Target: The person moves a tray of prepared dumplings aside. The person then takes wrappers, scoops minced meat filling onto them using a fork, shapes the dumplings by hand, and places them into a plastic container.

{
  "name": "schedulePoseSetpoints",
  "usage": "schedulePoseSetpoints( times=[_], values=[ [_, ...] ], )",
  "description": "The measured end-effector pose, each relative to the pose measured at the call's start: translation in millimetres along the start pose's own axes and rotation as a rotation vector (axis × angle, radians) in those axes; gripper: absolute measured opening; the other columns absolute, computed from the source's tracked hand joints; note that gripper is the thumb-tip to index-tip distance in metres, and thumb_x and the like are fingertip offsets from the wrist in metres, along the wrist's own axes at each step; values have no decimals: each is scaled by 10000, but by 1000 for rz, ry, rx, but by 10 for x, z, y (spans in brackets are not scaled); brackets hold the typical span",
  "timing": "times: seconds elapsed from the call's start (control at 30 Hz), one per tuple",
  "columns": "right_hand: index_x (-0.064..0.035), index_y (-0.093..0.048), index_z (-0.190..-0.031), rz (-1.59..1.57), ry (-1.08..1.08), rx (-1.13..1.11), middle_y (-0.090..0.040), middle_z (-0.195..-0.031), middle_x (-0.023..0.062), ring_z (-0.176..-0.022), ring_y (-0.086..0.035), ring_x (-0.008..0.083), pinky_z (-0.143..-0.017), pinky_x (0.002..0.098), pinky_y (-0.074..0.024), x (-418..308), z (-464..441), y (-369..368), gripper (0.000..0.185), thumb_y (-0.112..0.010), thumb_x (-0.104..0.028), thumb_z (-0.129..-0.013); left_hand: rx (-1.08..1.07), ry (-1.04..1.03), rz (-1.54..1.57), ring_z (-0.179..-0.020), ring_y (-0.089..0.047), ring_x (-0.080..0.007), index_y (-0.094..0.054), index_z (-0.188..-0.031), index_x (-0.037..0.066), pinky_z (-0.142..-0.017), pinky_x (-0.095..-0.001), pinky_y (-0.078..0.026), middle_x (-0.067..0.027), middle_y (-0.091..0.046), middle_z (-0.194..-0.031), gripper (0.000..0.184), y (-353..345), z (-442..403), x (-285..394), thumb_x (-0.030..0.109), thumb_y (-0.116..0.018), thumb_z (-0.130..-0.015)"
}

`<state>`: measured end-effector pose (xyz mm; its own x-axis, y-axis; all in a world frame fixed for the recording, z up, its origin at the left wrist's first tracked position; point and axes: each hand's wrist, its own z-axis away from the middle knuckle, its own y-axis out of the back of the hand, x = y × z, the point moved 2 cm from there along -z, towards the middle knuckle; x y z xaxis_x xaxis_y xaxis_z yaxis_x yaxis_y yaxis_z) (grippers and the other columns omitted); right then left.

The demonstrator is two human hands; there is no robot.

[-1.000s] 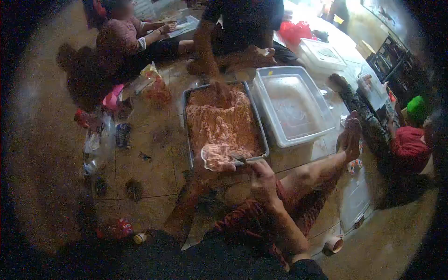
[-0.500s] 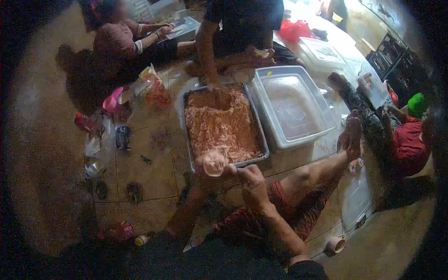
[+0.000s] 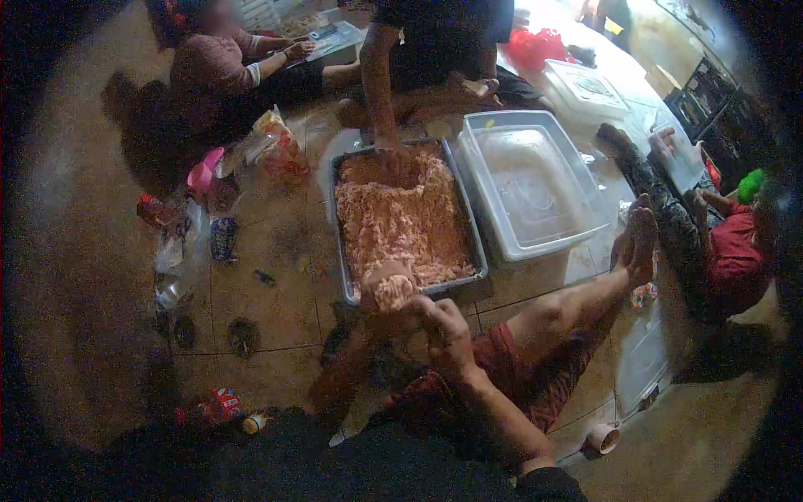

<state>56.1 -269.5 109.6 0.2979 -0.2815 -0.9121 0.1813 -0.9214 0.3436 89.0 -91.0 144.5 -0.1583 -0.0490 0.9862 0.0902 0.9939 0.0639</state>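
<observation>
Pink lump [image 3: 396, 293]: sitting in the left hand [image 3: 373, 289], whose fingers are cupping it beside the near rim of the grey tray [image 3: 479, 251]; it is looking light, soft and probably slippery — calling for a broad hold from beneath, not a pinch. Right hand [image 3: 452, 335]: hovering close by, its grip apparently hidden by blur, so I cannot tell its state. The tray (well filled) is resting on the tiled floor [image 3: 280, 318]; a clear bin [image 3: 552, 251] is standing beside it; another person's hand [image 3: 393, 157] is reaching in.
</observation>
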Motion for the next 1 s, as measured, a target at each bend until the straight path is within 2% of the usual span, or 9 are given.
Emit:
schedulePoseSetpoints(
  times=[0.1, 0.23, 0.37, 0.57, 0.67, 0.8, 0.9, 0.93, 1.0],
  values=[
    [-2, -669, -1173, -6, 78, 81, -567, -985, 86, -904, -595, 197, -793, 289, -475, -110, -105, 166, 300, -595, 68, -890, 15, -7, -1, -927, -667, -239, -556, -1234, 8, -823, -372, -586, -140, -657, -1090, 474, 76, -32, 8, 296, -727, -899],
    [-44, -700, -1136, -264, -287, 49, -593, -856, -22, -784, -542, 103, -715, 259, -462, -52, 52, 170, 184, -559, -69, -1020, 27, -21, 11, -919, -667, -234, -557, -1227, 10, -817, -367, -586, -137, -655, -1084, 465, 207, -147, 25, 270, -749, -893],
    [-44, -700, -1129, -476, -390, -12, -612, -841, -52, -751, -513, 57, -687, 233, -444, -132, 85, 113, 183, -570, -138, -1040, 1, -68, 20, -911, -666, -229, -558, -1220, 11, -812, -361, -587, -134, -653, -1077, 458, 239, -208, 72, 243, -771, -887],
    [-32, -680, -1152, -506, -307, -81, -604, -856, -44, -734, -501, 52, -671, 214, -429, -27, 100, 29, 179, -585, -131, -1037, -208, -168, 500, -870, -655, -215, -557, -1230, 12, -804, -356, -588, -122, -647, -1058, 451, 187, -313, 196, 237, -770, -902],
    [-11, -651, -1170, -545, -197, -41, -598, -910, -11, -787, -531, 76, -709, 236, -460, 84, 107, -72, 182, -579, -77, -1017, 280, 192, 89, -793, -652, -152, -578, -1213, 0, -665, -315, -587, -63, -665, -883, 534, 106, -241, 347, -45, -827, -742],
    [21, -623, -1177, -213, 74, 46, -605, -1042, 69, -905, -567, 123, -757, 250, -471, -183, -34, 4, 241, -576, 27, -941, 115, -201, -154, -789, -644, -170, -608, -1151, 19, -747, -316, -571, -74, -660, -885, 368, 46, -228, 206, 189, -774, -870],
    [18, -646, -1141, -27, 147, 112, -596, -1035, 90, -904, -574, 138, -758, 243, -462, -242, -46, 155, 282, -569, 90, -880, 140, -31, -158, -779, -630, -133, -625, -1103, 38, -750, -290, -553, -48, -661, -908, 350, 190, -262, -3, 233, -800, -871],
    [14, -653, -1127, -113, 61, 106, -592, -1021, 82, -888, -571, 138, -751, 245, -466, -198, 21, 187, 274, -565, 92, -879, 16, 633, 127, -805, -629, -124, -625, -1115, 41, -756, -287, -552, -38, -663, -920, 388, 382, -409, -8, 226, -830, -842],
    [5, -666, -1105, -241, -112, 51, -582, -976, 55, -846, -561, 133, -733, 256, -474, -231, 65, 227, 262, -558, 107, -889, -120, 1293, 427, -830, -628, -115, -625, -1127, 45, -762, -283, -552, -27, -666, -932, 428, 387, -281, 116, 218, -860, -814]
  ],
)
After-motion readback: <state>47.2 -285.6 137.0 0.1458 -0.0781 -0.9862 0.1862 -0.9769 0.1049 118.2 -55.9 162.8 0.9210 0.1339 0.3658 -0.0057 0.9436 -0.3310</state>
